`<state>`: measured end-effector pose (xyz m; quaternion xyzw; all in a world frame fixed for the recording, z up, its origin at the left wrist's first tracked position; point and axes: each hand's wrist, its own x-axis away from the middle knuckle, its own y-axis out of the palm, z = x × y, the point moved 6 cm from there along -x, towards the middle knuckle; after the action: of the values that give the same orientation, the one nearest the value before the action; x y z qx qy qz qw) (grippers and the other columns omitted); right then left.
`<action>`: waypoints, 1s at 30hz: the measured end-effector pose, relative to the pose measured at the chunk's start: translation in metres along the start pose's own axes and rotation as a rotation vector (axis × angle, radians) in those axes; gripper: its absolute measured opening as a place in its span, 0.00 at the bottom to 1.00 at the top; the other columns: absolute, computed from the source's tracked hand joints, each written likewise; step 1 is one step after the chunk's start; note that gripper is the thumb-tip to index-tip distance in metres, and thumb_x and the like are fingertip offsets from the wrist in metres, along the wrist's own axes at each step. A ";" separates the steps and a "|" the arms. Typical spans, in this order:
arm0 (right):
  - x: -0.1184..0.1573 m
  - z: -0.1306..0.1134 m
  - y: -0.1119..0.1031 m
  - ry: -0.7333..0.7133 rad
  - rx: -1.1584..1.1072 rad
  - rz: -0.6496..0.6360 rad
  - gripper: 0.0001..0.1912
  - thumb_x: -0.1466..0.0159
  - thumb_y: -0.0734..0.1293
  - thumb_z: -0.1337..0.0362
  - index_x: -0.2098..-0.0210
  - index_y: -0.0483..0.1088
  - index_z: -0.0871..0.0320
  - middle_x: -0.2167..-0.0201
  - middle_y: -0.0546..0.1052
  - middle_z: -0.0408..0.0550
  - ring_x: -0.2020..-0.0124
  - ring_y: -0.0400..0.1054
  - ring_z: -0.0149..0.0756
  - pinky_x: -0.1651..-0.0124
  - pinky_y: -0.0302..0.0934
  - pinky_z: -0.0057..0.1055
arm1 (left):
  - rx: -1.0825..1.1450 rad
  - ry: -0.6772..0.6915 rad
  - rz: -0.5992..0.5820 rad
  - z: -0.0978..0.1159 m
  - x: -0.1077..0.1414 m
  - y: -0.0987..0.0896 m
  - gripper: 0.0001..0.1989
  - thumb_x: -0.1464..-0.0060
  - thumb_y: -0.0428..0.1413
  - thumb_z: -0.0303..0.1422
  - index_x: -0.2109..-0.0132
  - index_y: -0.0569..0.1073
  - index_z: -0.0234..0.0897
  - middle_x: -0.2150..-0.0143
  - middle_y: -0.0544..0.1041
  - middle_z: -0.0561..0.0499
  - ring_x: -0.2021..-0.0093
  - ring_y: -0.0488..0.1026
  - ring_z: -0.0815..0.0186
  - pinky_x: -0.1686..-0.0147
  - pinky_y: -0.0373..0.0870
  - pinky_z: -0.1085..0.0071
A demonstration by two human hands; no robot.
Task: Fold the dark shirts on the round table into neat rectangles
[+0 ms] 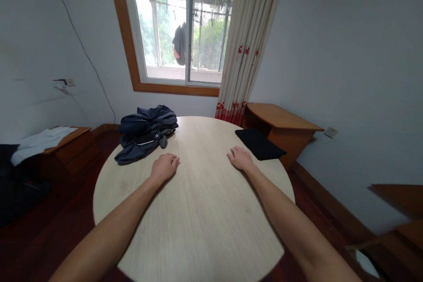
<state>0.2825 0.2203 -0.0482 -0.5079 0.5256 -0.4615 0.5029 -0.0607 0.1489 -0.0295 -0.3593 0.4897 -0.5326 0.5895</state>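
With twelve at the window [189,26], a dark blue bundle of clothing [145,128] lies heaped at eleven o'clock on the round bench [201,202], its loose folds probably slumped because soft fabric cannot stand up. Just nearer the wearer, also towards eleven, the left hand [165,167] rests with fingers loosely bent, its grip slack and holding nothing visible, likely letting the bench bear the arm's weight. Towards one o'clock the right hand [240,158] lies palm down, grip relaxed, fingers a little apart, nothing in it. Just beyond it, near two, a flat black item [261,145] lies level near the rim, presumably stable because so thin; whether fingers touch it I cannot tell.
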 end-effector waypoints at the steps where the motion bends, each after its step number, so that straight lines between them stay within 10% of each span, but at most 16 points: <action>1: 0.005 -0.014 0.003 -0.025 -0.017 -0.040 0.29 0.27 0.52 0.52 0.32 0.60 0.60 0.28 0.56 0.59 0.29 0.48 0.57 0.32 0.46 0.53 | 0.025 -0.012 0.044 0.000 -0.003 -0.007 0.22 0.33 0.42 0.42 0.51 0.79 0.40 0.45 0.79 0.45 0.47 0.75 0.56 0.52 0.70 0.63; 6: 0.018 -0.048 0.004 -0.027 -0.065 -0.108 0.27 0.28 0.53 0.54 0.35 0.64 0.60 0.34 0.64 0.63 0.34 0.57 0.59 0.38 0.56 0.54 | 0.017 0.001 0.367 -0.005 -0.028 -0.050 0.23 0.32 0.41 0.41 0.52 0.79 0.39 0.45 0.77 0.45 0.46 0.72 0.55 0.50 0.66 0.62; 14: 0.024 -0.041 0.008 0.015 -0.110 -0.126 0.31 0.27 0.53 0.52 0.29 0.55 0.60 0.26 0.50 0.57 0.27 0.42 0.59 0.30 0.42 0.56 | 0.042 -0.193 0.795 -0.068 -0.038 -0.074 0.15 0.37 0.51 0.36 0.52 0.79 0.38 0.36 0.69 0.40 0.38 0.62 0.46 0.42 0.55 0.48; 24: 0.027 -0.036 0.005 -0.006 -0.159 -0.148 0.32 0.27 0.55 0.52 0.28 0.55 0.60 0.25 0.48 0.57 0.26 0.39 0.57 0.29 0.38 0.54 | 0.098 -0.394 0.553 -0.110 -0.053 -0.063 0.30 0.37 0.49 0.44 0.34 0.68 0.34 0.28 0.59 0.36 0.39 0.59 0.36 0.45 0.60 0.36; 30: 0.021 -0.031 0.012 -0.030 -0.197 -0.109 0.31 0.28 0.57 0.51 0.30 0.58 0.60 0.26 0.51 0.59 0.26 0.41 0.59 0.30 0.40 0.57 | 0.105 -0.122 0.635 -0.067 -0.046 -0.082 0.28 0.38 0.51 0.40 0.35 0.68 0.33 0.29 0.61 0.37 0.42 0.61 0.39 0.46 0.62 0.41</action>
<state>0.2511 0.1988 -0.0589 -0.5895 0.5321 -0.4268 0.4326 -0.1452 0.1858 0.0395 -0.1889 0.5127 -0.3241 0.7723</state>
